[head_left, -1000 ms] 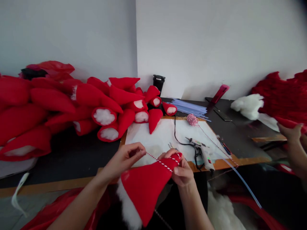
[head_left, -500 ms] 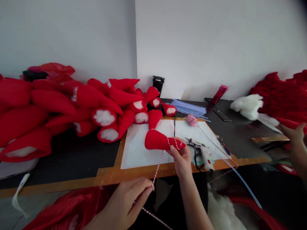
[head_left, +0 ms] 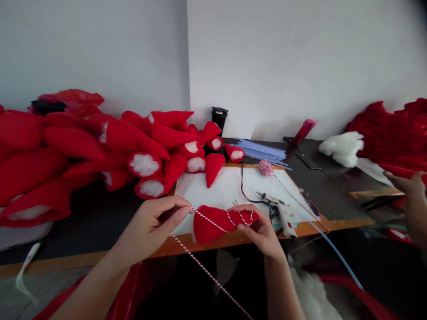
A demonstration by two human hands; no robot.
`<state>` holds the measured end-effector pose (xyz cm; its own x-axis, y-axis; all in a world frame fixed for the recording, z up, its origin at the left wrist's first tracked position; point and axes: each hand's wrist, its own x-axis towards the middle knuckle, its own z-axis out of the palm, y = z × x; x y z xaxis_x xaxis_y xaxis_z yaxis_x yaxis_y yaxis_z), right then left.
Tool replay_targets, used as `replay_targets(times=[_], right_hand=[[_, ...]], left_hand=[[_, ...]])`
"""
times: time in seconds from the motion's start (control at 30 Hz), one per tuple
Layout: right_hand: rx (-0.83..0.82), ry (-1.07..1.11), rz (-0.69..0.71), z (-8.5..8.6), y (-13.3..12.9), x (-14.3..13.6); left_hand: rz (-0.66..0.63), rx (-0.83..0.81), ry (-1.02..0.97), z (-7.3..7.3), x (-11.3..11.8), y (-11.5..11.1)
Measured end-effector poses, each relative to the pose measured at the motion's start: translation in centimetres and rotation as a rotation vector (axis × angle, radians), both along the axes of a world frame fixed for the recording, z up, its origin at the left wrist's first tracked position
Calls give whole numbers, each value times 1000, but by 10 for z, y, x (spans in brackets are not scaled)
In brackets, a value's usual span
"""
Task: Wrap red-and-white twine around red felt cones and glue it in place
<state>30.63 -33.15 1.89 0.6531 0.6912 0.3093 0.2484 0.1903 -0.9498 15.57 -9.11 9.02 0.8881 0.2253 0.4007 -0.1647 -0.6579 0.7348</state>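
Note:
My right hand (head_left: 258, 229) grips a small red stuffed cone (head_left: 205, 226) near its narrow tip. Red-and-white twisted cord (head_left: 209, 221) winds around the cone's narrow part. Between thumb and fingers, my left hand (head_left: 163, 222) pinches the cord just left of the cone's wide end. From there the cord's loose length drops down to the right, past the table's front edge. A ball of the same cord (head_left: 266, 167) lies farther back on the white sheet (head_left: 191, 184). A white hot glue gun (head_left: 283, 213) rests right of my right hand.
Stuffed red cones (head_left: 145, 164) with white filling are heaped on the left. Behind the sheet lie clear glue sticks (head_left: 262, 151) and a black container (head_left: 219, 119). White stuffing (head_left: 343, 149) and red fabric (head_left: 393, 133) are at right, where another person's hand (head_left: 410, 191) holds red cloth.
My left hand has risen from below the table edge to the cone's left side, drawing the cord across it. The cone has come lower and nearer, its wide end tilted down.

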Motion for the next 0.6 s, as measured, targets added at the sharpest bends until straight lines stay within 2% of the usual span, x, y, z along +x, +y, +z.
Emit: replay_targets(times=[0.2, 0.37, 0.5, 0.6], right_hand=[[-127, -49, 210, 18, -14, 8], [-162, -58, 256, 28, -17, 13], [-66, 35, 269, 23, -19, 17], [116, 165, 352, 12, -17, 17]], left_hand=[[-36, -47, 62, -5, 7, 0], [-59, -106, 59, -7, 8, -5], [-39, -151, 110, -13, 12, 0], [-64, -200, 129, -24, 21, 2]])
